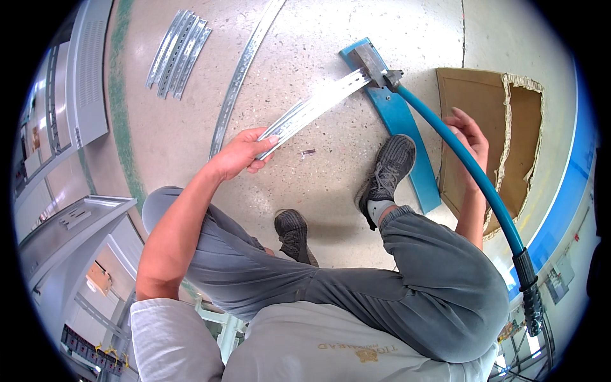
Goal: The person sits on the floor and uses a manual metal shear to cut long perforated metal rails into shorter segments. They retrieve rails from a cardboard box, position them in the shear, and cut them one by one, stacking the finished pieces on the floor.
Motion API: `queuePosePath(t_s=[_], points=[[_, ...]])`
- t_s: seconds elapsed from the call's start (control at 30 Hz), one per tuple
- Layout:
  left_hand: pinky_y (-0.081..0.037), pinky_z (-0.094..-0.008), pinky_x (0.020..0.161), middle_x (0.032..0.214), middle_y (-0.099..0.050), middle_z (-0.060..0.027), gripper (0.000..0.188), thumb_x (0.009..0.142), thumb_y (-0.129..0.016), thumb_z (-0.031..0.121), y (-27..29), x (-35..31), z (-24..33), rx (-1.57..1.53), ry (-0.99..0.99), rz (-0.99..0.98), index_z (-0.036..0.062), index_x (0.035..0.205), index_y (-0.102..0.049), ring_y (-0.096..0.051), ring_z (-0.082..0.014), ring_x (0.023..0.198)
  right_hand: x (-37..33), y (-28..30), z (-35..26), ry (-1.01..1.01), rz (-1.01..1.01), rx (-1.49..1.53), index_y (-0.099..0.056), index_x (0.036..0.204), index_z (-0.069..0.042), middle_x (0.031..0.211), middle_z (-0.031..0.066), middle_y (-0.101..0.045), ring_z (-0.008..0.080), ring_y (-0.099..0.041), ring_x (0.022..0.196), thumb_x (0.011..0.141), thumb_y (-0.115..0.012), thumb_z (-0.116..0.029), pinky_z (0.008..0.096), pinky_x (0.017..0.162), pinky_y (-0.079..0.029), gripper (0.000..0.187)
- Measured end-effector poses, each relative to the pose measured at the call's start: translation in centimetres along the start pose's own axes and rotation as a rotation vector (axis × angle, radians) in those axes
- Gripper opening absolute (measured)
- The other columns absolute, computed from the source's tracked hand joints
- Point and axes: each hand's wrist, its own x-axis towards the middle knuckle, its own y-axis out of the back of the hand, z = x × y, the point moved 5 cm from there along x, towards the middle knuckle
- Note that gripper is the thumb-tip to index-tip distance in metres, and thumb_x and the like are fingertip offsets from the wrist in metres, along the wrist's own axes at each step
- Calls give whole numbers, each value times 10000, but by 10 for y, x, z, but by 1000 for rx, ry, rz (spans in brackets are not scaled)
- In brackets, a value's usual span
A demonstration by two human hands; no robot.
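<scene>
Silver slotted metal stock [312,111] slants far right from the left hand [245,153], whose fingers close around its near end, into a tool head [374,67] that seemingly supports it. One shoe [389,167] overlaps the blue base [420,178], perhaps steadying it; the right hand [476,140], loosely curled, apparently empty, hovers by the blue lever [496,197].

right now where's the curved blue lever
In the head view's right half, the curved blue lever passes in front of the right hand and torn brown cardboard.

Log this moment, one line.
left hand: holds slotted metal stock, far end at grey tool head | right hand: at blue lever, contact unclear | floor: short rails grouped
</scene>
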Motion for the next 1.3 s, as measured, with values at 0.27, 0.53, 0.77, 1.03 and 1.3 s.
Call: queuePosePath(t_s=[0.27,0.53,0.77,1.03,1.3], points=[[-301,-251,474,741,-536,30,232,1085,-566,338,12,6,2,102,-20,49,119,1011,-590,-411,-66,551,13,53,19,27,213,-352,-629,1383,1,1303,143,-684,225,-650,1203,995,-684,-128,354,1067,-500,413],[-342,-250,487,753,-557,26,242,1088,-561,344,13,14,-5,53,-39,-4,116,1013,-592,-433,-70,548,-16,18,-39,-7,-184,243,-620,1353,64,1155,197,-706,233,-690,1090,1002,-606,-511,350,976,-548,674],[-426,-283,571,779,-592,7,270,1087,-553,359,25,35,-12,196,-68,-15,103,1013,-594,-496,-97,590,-33,-11,-73,-131,-570,329,-673,1192,51,1049,228,-714,303,-731,908,784,-658,-412,413,848,-605,618],[-453,-281,603,779,-597,13,266,1092,-539,375,14,50,-9,207,-78,-83,124,1014,-585,-541,-98,648,-46,-6,-40,-209,-555,501,-683,1118,33,1083,241,-716,324,-732,910,731,-659,-253,424,867,-598,482],[-461,-281,618,794,-617,12,297,1073,-564,409,15,71,-1,260,-36,-37,116,1037,-601,-562,-94,672,-46,-6,-46,-181,-468,499,-664,1105,14,1018,256,-715,302,-735,803,800,-669,-311,407,795,-610,445]])
